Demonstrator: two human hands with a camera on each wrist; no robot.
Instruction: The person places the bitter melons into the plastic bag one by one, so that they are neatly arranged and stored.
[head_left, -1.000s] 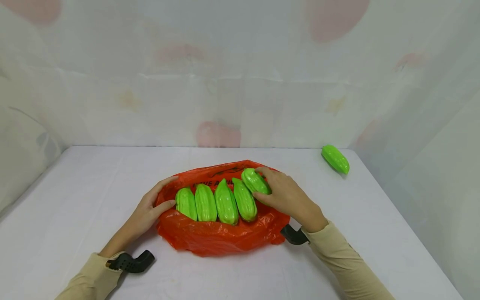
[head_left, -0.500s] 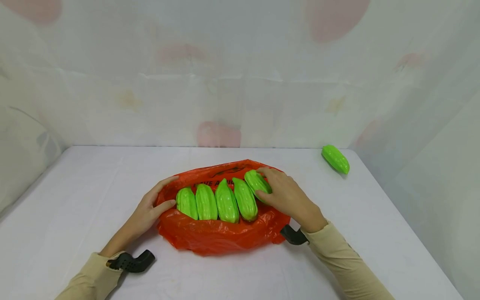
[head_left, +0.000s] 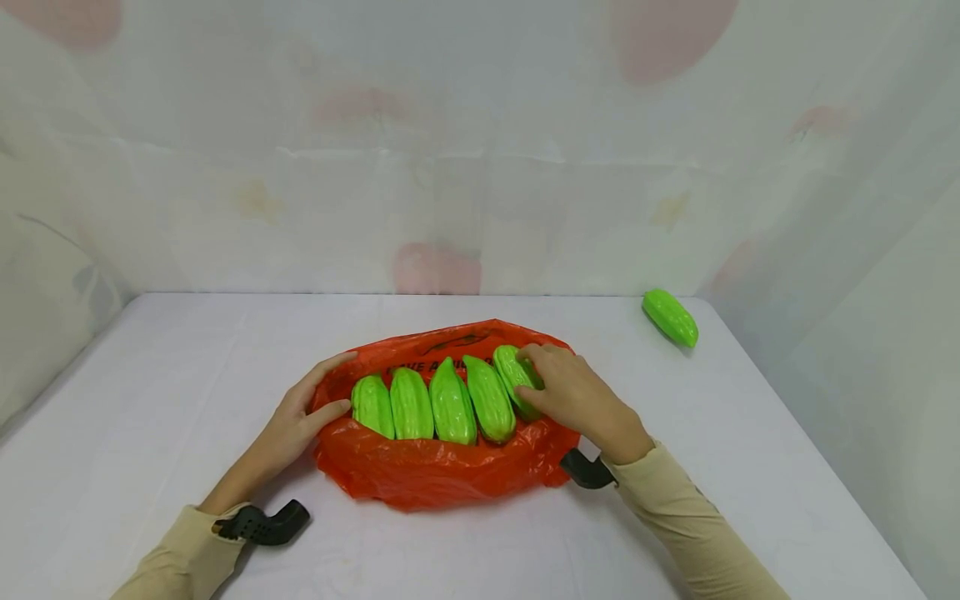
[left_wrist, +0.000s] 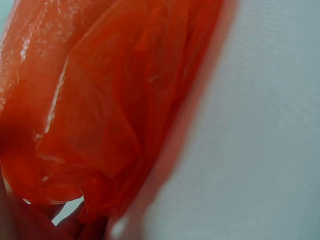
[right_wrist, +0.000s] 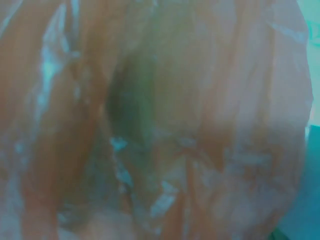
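In the head view a red plastic bag (head_left: 442, 479) lies on the table with its mouth spread, dark lettering on its inner back wall. Several glossy green ridged gourds (head_left: 452, 404) sit side by side in it. At the bag's left end my left hand (head_left: 296, 417) holds the mouth, thumb and forefinger apart at the rim. My right hand (head_left: 573, 387) grips the rightmost gourd (head_left: 512, 368) by its right side, inside the bag. Crumpled red film (left_wrist: 110, 100) fills much of the left wrist view. Through blurred film (right_wrist: 210, 100) the right wrist view shows a vague green shape.
Another green ridged gourd (head_left: 671, 318) lies near the table's back right corner. The table (head_left: 750, 467) has a white cover. Pale patterned cloth (head_left: 555, 167) hangs behind and at both sides. Each wrist wears a black device (head_left: 264, 525).
My right hand has lowered the rightmost gourd into the bag, slightly right and toward me, so it lies along the row. My left hand and the bag have hardly moved.
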